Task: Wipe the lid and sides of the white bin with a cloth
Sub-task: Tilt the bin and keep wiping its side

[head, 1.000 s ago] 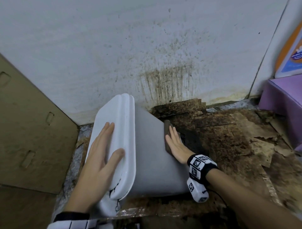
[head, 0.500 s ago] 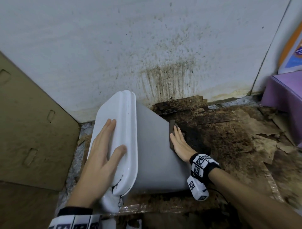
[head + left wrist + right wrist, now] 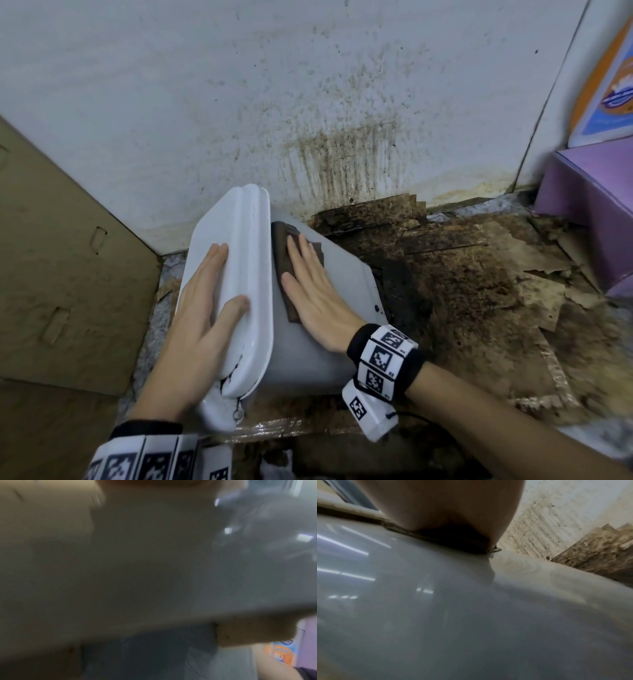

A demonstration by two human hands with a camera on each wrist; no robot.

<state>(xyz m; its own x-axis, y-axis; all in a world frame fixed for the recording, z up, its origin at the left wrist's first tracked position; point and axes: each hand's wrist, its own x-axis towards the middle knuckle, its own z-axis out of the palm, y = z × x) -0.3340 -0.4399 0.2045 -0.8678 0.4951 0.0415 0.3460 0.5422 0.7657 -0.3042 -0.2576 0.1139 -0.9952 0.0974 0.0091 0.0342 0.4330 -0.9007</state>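
Note:
The white bin [image 3: 318, 346] lies tipped on its side on the floor, its lid [image 3: 246, 260] facing left. My left hand [image 3: 202, 301] lies flat on the lid with straight fingers and the thumb on the lid's rim. My right hand [image 3: 313, 291] presses a dark brown cloth [image 3: 284, 253] flat against the bin's upturned side, just right of the lid's edge. In the right wrist view the palm sits on the cloth [image 3: 453, 539] over the glossy bin side [image 3: 471, 615]. The left wrist view is blurred, showing only the lid [image 3: 137, 568] close up.
A stained white wall [image 3: 308, 102] stands right behind the bin. Flattened cardboard [image 3: 58, 267] leans at the left. Dirty, torn brown cardboard [image 3: 479, 281] covers the floor to the right. A purple box [image 3: 589, 205] sits at the far right.
My right hand has slid the cloth from the bin's far right edge up and left across the side, up to the lid's rim. The left hand stays on the lid.

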